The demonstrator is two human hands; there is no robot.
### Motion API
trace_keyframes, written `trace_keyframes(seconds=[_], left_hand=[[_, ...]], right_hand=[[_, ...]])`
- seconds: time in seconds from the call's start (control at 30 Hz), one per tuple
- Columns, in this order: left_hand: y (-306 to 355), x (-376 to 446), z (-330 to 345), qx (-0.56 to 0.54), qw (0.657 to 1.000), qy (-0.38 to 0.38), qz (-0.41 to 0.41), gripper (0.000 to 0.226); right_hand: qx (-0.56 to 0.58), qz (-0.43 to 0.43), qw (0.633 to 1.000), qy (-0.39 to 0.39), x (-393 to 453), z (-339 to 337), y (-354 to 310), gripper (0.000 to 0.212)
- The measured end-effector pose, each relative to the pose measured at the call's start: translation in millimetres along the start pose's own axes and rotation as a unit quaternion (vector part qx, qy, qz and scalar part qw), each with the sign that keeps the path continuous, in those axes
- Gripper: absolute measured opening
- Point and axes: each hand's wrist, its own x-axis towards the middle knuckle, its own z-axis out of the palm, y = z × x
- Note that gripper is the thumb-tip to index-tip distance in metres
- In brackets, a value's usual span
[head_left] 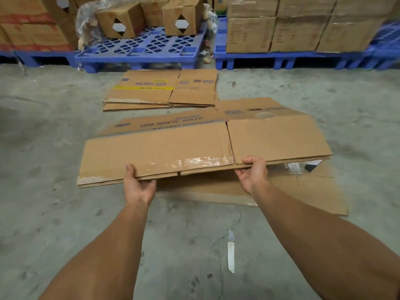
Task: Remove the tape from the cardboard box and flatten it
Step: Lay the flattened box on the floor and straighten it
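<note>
The left hand (138, 185) grips the near edge of the collapsed brown cardboard box (194, 146), fingers clamped on it, held just above the grey concrete floor (54, 213). A shiny clear tape strip (201, 161) remains along that edge. The right hand (252, 172) pinches it likewise. Flattening looks done; peeling remains.

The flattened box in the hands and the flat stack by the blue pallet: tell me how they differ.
The flattened box is held at its near edge by the left hand and right hand, lifted off the floor; the flat stack lies untouched on the concrete. The held box shows shiny tape along that edge; the stack shows torn paper patches, no clear tape. The stack's print is readable, the held box's blurred. Both are brown, flattened and carry the same purple lettering.
</note>
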Motion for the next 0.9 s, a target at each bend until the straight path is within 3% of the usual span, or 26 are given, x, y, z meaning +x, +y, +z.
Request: trace_keyframes(seconds=[0.17,0.3,0.4,0.47,0.57,0.63,0.77,0.9], left_hand=[[-57.4,9.3,42.3,0.068,0.993,-0.028,-0.091,0.02],[-102.8,21.5,54.7,0.184,0.96,0.024,-0.21,0.009],[-134.0,36.1,38.2,0.217,0.936,0.086,-0.264,0.018],[-146.0,40.6,27.5,0.248,0.93,0.109,-0.249,0.012],[-149.3,46.9,20.9,0.293,0.928,0.116,-0.2,0.035],[-145.7,52.1,18.8,0.314,0.924,0.118,-0.185,0.038],[-139.1,55.9,8.2,0.337,0.914,0.134,-0.181,0.034],[-142.1,49.0,-5.4,0.331,0.915,0.147,-0.179,0.031]], right_hand=[[0.026,-0.005,0.996,0.085,22.1,-54.6,-32.7,0.014],[0.014,0.017,0.982,0.185,43.2,-103.0,-41.3,0.01],[-0.032,0.078,0.971,0.222,59.6,-134.6,-36.0,0.019],[-0.057,0.103,0.966,0.229,68.6,-144.2,-32.2,0.032],[-0.082,0.113,0.964,0.227,76.0,-148.1,-26.4,0.036],[-0.096,0.111,0.962,0.229,76.1,-147.3,-19.5,0.036],[-0.113,0.087,0.96,0.242,78.2,-151.2,-3.0,0.029],[-0.127,0.026,0.948,0.291,83.3,-153.6,8.4,0.043]])
